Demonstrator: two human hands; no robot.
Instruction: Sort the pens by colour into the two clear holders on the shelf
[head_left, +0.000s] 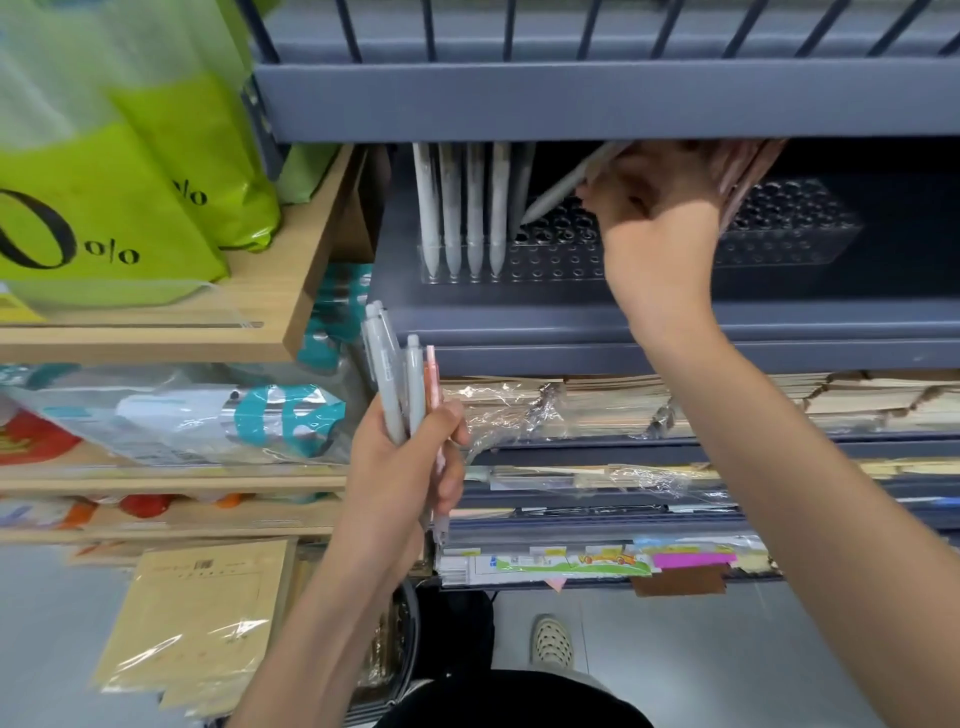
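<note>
The upper grey metal shelf (571, 104) is cutting off the tops of four pale grey pens (462, 208) standing at the left end of the left clear perforated holder (550, 260). The right hand (660, 208) is hiding that holder's right end, fingers pinching a tilted grey pen (561, 187) over its holes. Lower down, the left hand (410, 467) is gripping a grey-and-pink pen bundle (395, 384).

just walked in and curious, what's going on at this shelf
A person is sorting pens. The left hand grips a bundle of grey pens with a pink pen among them. The right hand, up in the shelf, holds a tilted grey pen over the left clear holder, where four grey pens already stand.
</note>
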